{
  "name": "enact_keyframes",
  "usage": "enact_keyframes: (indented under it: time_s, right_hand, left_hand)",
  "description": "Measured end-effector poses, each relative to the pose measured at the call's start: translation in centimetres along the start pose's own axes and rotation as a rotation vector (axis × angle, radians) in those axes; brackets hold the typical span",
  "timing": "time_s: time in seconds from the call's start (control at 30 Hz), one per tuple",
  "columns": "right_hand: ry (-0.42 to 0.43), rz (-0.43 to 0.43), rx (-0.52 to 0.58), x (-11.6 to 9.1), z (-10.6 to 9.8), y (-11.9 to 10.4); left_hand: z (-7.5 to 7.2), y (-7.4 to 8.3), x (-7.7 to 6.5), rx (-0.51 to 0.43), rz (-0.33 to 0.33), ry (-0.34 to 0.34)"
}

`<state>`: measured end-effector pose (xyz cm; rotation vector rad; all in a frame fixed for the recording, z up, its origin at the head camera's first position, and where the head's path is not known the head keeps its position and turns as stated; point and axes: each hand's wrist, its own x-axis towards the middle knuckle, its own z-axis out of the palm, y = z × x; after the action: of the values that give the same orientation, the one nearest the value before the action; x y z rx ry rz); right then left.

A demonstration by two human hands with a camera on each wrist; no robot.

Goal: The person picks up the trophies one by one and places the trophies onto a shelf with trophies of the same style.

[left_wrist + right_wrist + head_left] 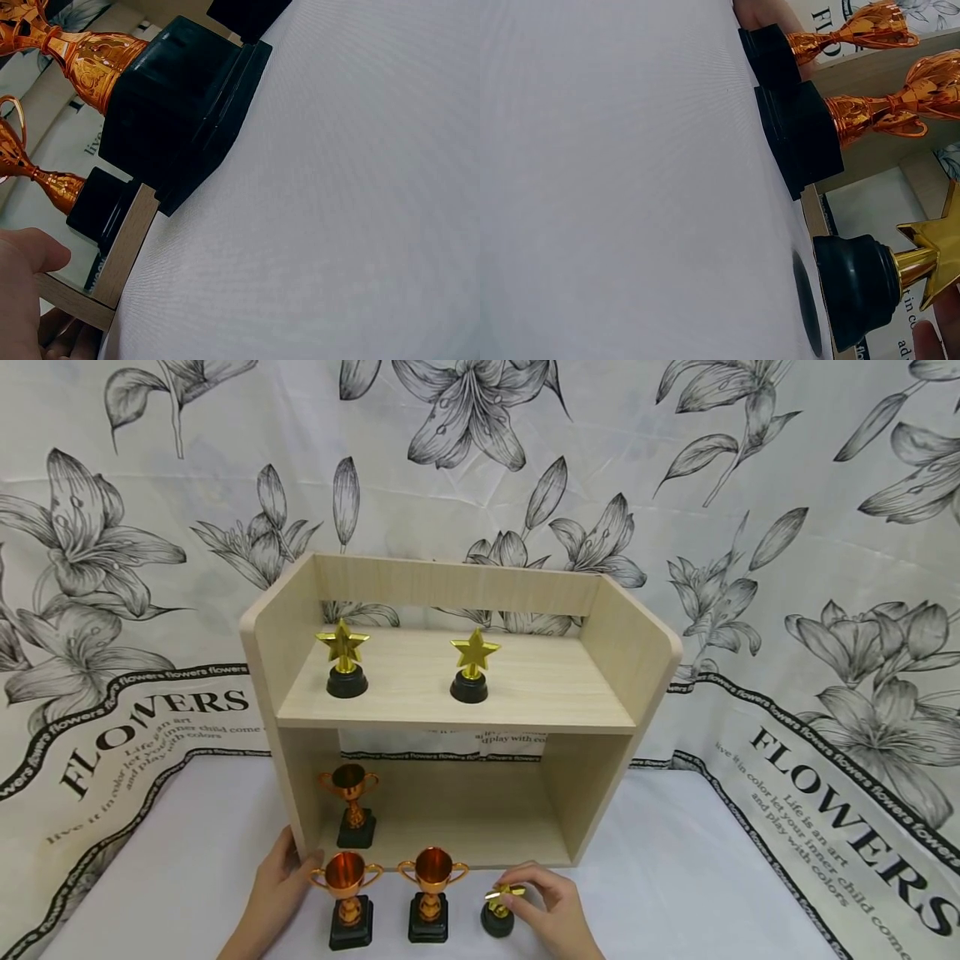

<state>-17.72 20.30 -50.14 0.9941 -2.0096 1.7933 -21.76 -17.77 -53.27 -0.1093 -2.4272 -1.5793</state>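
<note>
My right hand (555, 906) pinches a gold star trophy (498, 920) by its star, in front of the shelf's right part. In the right wrist view a dark shadow shows beside the black base (859, 289), with a gap between it and the base. At the lower left front corner of the wooden shelf (300, 777), my left hand (273, 889) grips the side panel, thumb inside and fingers outside. Between the hands, two bronze-coloured cup trophies, a left one (351, 922) and a right one (429, 918), stand upright on the white cloth.
On the upper board stand two more gold star trophies, one at the left (347, 681) and one near the middle (469, 685). Another cup trophy (356, 828) is in the lower compartment, by its left wall. A flower-printed cloth (480, 518) hangs behind the shelf.
</note>
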Motion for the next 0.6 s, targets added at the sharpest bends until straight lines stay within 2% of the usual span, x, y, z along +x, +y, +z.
enact_keyframes:
  time_s: [0.27,0.6]
  right_hand:
    - [-0.003,-0.040,-0.001,0.08,-0.04,0.13]
    - [-0.007,-0.022,0.000,0.17,-0.11,-0.05]
  left_hand:
    - [-0.01,0.06,0.01,0.001,-0.003,0.002]
    - [0.03,0.49,-0.03,0.017,0.013,0.008]
